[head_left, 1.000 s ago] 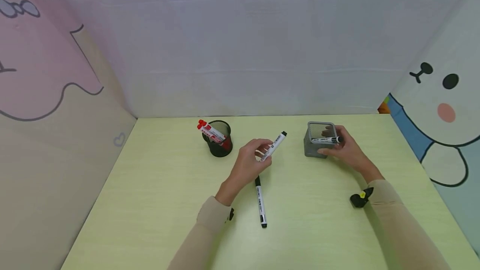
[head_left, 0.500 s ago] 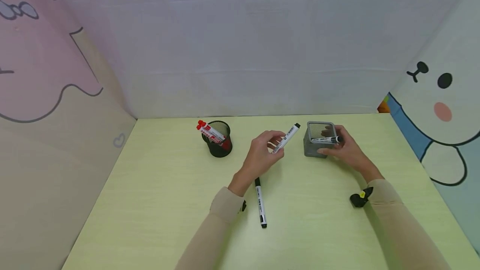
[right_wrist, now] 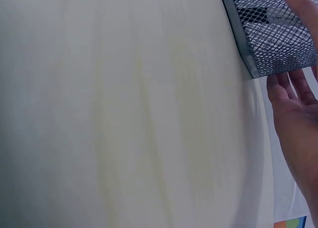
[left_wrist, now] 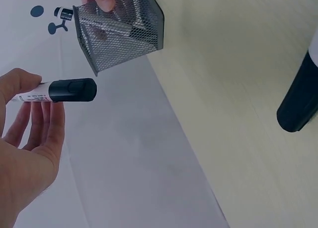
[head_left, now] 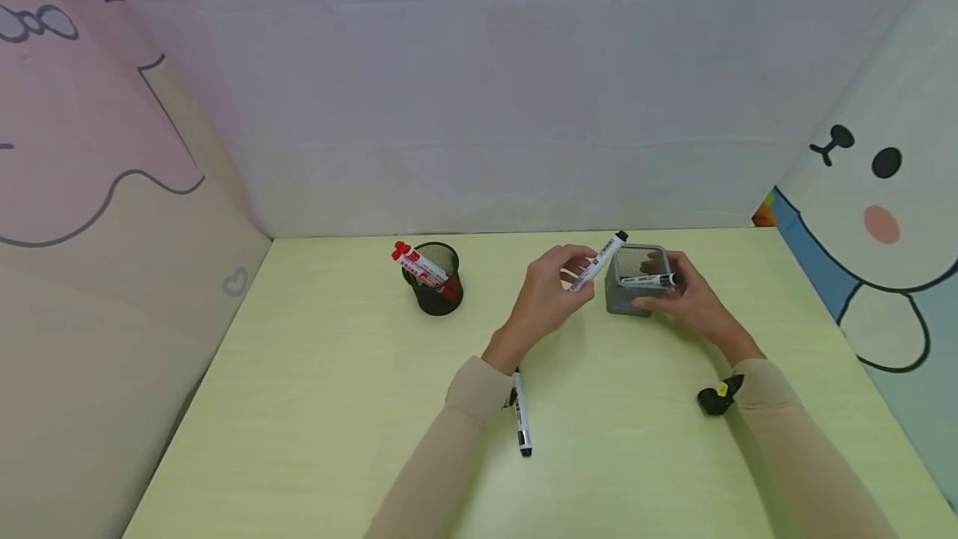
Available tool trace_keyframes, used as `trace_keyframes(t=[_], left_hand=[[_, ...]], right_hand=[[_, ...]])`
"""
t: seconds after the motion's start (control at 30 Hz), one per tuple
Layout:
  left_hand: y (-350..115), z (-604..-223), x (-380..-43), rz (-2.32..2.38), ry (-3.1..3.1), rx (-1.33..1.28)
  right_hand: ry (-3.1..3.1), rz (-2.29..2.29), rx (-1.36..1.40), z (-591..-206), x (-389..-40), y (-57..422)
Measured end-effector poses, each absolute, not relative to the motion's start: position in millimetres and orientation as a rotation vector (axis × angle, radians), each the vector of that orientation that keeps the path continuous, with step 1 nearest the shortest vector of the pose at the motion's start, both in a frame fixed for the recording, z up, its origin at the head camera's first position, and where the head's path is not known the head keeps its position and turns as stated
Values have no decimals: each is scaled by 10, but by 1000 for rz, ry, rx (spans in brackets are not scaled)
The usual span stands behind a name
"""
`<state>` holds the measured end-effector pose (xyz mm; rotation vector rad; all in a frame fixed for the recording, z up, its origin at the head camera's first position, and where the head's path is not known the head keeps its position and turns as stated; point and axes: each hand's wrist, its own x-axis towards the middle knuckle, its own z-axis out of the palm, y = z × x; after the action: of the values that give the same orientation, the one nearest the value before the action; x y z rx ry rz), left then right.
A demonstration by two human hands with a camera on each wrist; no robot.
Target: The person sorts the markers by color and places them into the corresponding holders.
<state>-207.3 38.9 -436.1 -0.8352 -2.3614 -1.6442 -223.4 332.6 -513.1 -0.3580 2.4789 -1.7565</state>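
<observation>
My left hand (head_left: 552,289) pinches a white marker (head_left: 596,263) between thumb and fingertips. Its black-capped end points up and to the right, close by the left rim of a grey square mesh pen holder (head_left: 625,299). In the left wrist view the marker's black cap (left_wrist: 74,90) lies just below the holder's rim. My right hand (head_left: 692,298) grips the holder at its right side, thumb on the near face and fingers behind. Inside the holder leans another black-and-white marker (head_left: 647,280), its dark end sticking out over the right rim.
A round black mesh pen holder (head_left: 437,299) with red-capped markers (head_left: 421,263) stands at the back left. Another black-and-white marker (head_left: 522,422) lies on the pale table (head_left: 299,406), partly covered by my left sleeve. A white cloth wall (head_left: 464,106) rises behind the table.
My left hand has carried the pinched marker to the right and slightly farther back, up to the grey pen holder. My right hand and that holder have stayed in place.
</observation>
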Motion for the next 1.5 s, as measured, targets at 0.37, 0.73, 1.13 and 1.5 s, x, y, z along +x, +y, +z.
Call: trace_keyframes(t=[0.37, 0.73, 1.13, 1.5], left_hand=[[599, -4313, -2176, -1608, -2300, -917], [770, -4221, -2185, -1596, -2287, -1045], [950, -4136, -2177, -1687, -2181, -1110], [1089, -4128, -2194, -1737, -2158, -1104]], right_hand=[[2492, -1718, -362, -5144, -2225, 3333], [2560, -1625, -333, -5126, -2213, 3328], [2574, -1643, -367, -5110, -2208, 3324], [2523, -1710, -381, -5125, -2248, 3324]])
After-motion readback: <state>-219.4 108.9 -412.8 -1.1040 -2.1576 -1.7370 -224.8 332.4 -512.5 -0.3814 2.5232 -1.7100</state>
